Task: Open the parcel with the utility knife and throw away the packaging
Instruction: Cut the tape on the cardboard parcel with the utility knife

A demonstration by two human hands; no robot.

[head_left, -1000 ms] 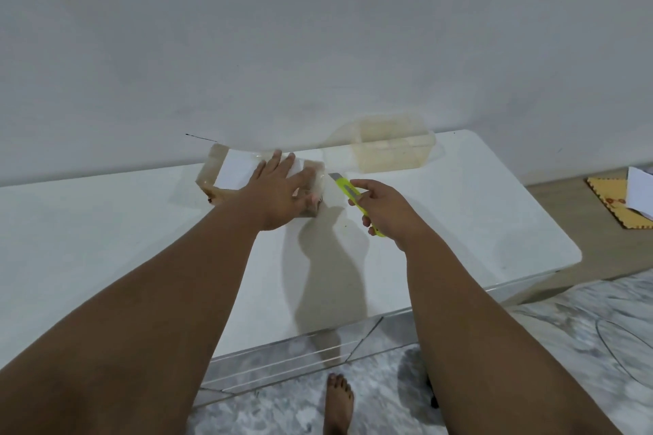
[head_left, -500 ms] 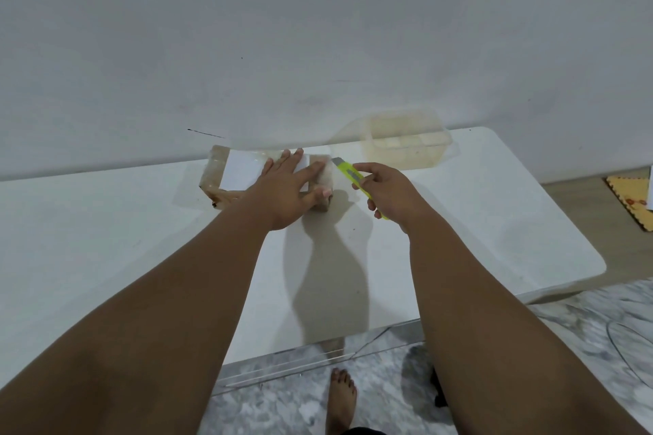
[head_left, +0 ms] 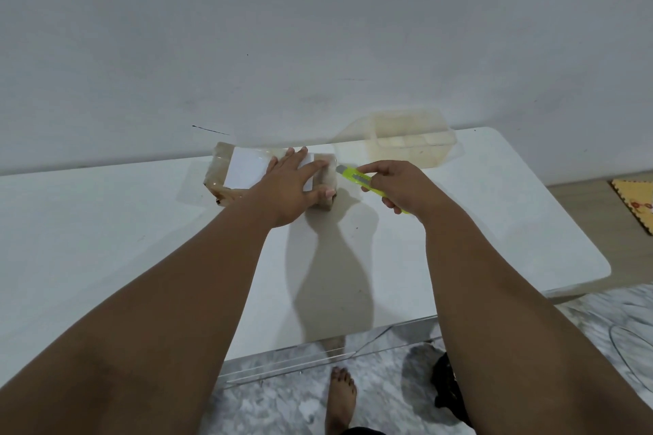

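A brown parcel (head_left: 243, 169) wrapped in clear tape, with a white label on top, lies on the white table (head_left: 106, 229) near the wall. My left hand (head_left: 289, 187) lies flat on the parcel's right half, fingers spread, thumb down its front side. My right hand (head_left: 399, 187) grips a yellow-green utility knife (head_left: 357, 178). The knife's tip points left and sits just beside the parcel's right end. Whether the blade touches the parcel I cannot tell.
A clear plastic container (head_left: 406, 145) stands at the back right of the table by the wall. A yellow patterned mat (head_left: 636, 201) lies on the floor to the right. My bare foot (head_left: 341, 399) is on the marbled floor below the table's front edge.
My right hand has brought the knife slightly left, closer to the parcel's right end. My left hand has stayed pressed on the parcel. The view shifted a little.
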